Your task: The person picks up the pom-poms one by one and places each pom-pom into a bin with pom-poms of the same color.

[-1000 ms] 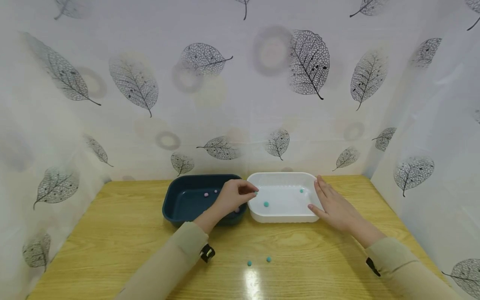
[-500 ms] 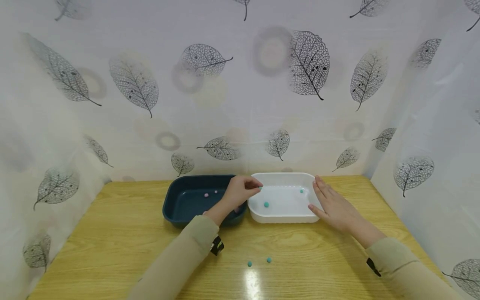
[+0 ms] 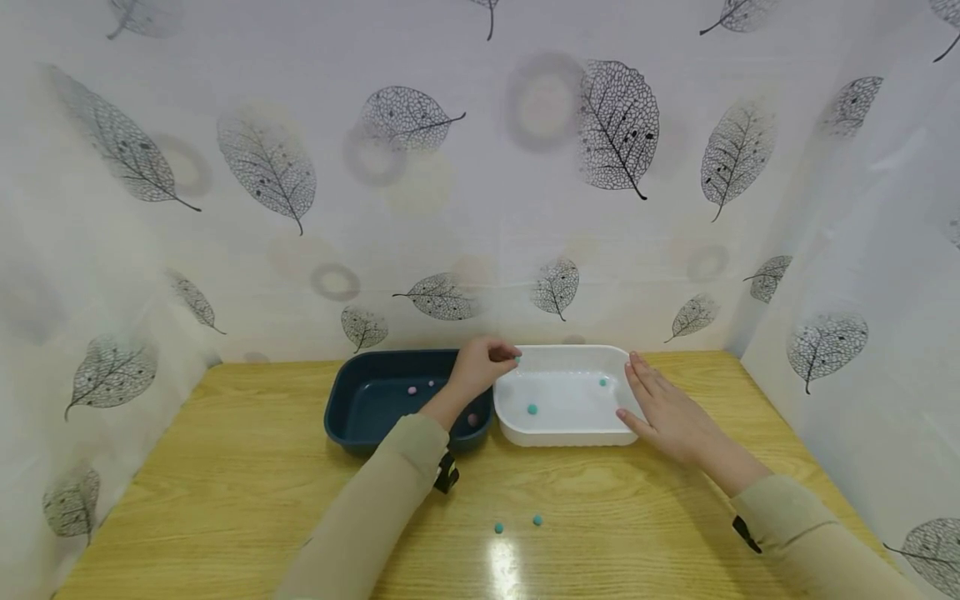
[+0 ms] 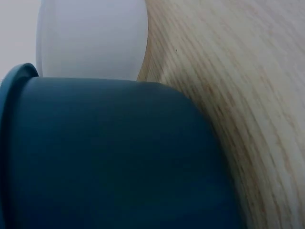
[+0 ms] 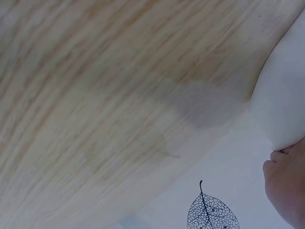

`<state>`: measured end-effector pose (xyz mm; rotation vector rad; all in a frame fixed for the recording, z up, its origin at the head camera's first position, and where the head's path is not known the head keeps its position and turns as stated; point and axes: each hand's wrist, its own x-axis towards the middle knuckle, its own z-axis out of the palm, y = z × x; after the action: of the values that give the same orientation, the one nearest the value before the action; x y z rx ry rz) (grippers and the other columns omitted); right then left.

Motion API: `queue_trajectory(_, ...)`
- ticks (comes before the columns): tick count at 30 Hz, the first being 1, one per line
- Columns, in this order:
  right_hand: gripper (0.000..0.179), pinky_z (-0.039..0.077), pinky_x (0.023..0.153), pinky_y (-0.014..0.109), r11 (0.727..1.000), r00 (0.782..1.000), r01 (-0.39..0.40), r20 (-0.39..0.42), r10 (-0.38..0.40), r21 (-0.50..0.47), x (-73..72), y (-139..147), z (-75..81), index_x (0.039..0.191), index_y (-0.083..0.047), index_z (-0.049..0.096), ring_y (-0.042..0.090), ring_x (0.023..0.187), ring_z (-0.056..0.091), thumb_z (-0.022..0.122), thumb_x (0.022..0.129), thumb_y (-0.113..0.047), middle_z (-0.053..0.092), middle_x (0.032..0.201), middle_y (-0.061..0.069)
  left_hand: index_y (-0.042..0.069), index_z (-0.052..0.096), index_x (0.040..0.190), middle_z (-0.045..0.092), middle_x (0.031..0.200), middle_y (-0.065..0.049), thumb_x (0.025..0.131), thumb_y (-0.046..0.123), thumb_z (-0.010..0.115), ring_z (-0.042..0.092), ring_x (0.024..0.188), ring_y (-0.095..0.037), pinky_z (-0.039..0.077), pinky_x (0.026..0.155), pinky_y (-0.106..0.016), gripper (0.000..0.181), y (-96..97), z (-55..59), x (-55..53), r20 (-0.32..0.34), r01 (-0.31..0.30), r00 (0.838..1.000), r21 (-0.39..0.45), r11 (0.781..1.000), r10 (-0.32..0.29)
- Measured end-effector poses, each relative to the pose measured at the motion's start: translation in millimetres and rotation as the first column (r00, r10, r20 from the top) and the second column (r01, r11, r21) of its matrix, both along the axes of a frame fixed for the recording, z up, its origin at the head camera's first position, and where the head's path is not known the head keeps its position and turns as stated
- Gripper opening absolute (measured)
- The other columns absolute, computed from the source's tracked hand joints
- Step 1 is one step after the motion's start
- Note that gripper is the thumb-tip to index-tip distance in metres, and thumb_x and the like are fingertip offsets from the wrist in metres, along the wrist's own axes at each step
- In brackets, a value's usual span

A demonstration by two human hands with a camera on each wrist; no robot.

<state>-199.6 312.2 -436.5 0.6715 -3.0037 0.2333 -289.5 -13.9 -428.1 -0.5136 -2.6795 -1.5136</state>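
Observation:
My left hand [image 3: 480, 368] pinches a small teal ball [image 3: 517, 360] between thumb and fingertips, at the white tray's left back corner. Below that wrist lies the dark blue tray [image 3: 360, 442], holding several pinkish balls, one a lilac ball [image 3: 412, 390]. My right hand [image 3: 671, 412] rests with straight fingers along the right rim of the white tray [image 3: 570, 437]. Inside the white tray are a teal ball [image 3: 532, 409] near the front left and a smaller teal ball [image 3: 603, 382] toward the back right. The left wrist view shows the blue tray's outer wall [image 4: 109, 152], with no fingers in sight.
Two teal balls lie on the wooden table [image 3: 225, 500] in front of the trays: a left ball [image 3: 498, 527] and a right ball [image 3: 537, 520]. A leaf-print curtain [image 3: 480, 183] encloses the table at the back and both sides. The trays stand side by side.
My left hand, with the teal ball pinched, has moved right from the gap between the trays and then back along the white tray's left side. The right hand stays put.

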Motion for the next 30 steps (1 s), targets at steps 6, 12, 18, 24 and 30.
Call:
queue_trajectory(6,0.083,0.027,0.129,0.065,1.0,1.0,0.008,0.021,-0.008,0.003,-1.0,0.5,0.4,0.163,0.014,0.019,0.052,0.161,0.019,0.049,0.112,-0.043,0.009,0.175,0.031,0.004,0.082,0.108,0.081,0.106,-0.014,0.096,0.006,0.077,0.076,0.099,-0.029,0.064,0.082,-0.031,0.012,1.3,0.8,-4.0,0.012,-0.019,1.0,-0.011,1.0,0.019)
queue_trajectory(12,0.084,0.025,0.13,0.064,1.0,1.0,0.008,0.03,-0.008,-0.002,-1.7,0.6,0.2,0.164,0.014,0.018,0.051,0.161,0.018,0.049,0.112,-0.044,0.008,0.175,0.03,0.003,0.081,0.109,0.081,0.106,-0.015,0.097,0.007,0.077,0.076,0.099,-0.029,0.064,0.083,-0.031,0.013,0.9,1.0,-6.1,0.016,-0.022,1.0,0.001,1.0,0.022)
queue_trajectory(18,0.084,0.023,0.132,0.06,1.0,1.0,0.01,0.024,-0.01,-0.006,-2.4,1.7,-1.9,0.164,0.013,0.017,0.05,0.162,0.018,0.048,0.112,-0.045,0.01,0.175,0.031,0.002,0.081,0.109,0.081,0.107,-0.015,0.097,0.006,0.076,0.076,0.101,-0.03,0.064,0.085,-0.033,0.013,0.6,3.3,-4.5,0.015,-0.025,1.0,0.015,1.0,0.025)
queue_trajectory(24,0.083,0.026,0.13,0.061,1.0,1.0,-0.001,-0.002,0.001,-0.008,-2.7,2.2,-3.2,0.163,0.014,0.02,0.051,0.16,0.021,0.05,0.111,-0.044,0.013,0.174,0.032,0.002,0.081,0.109,0.082,0.107,-0.015,0.098,0.007,0.076,0.076,0.099,-0.029,0.064,0.085,-0.032,0.013,0.1,5.5,-2.2,0.005,-0.026,1.0,0.023,0.999,0.026)
queue_trajectory(30,0.083,0.026,0.13,0.063,1.0,1.0,0.005,0.012,-0.005,0.01,-3.1,2.4,-2.9,0.163,0.014,0.019,0.05,0.161,0.019,0.049,0.112,-0.044,0.01,0.175,0.031,0.002,0.08,0.111,0.081,0.109,-0.015,0.099,0.008,0.075,0.076,0.101,-0.03,0.064,0.089,-0.034,0.015,-0.9,12.3,4.9,0.023,0.001,1.0,0.056,0.998,-0.002)
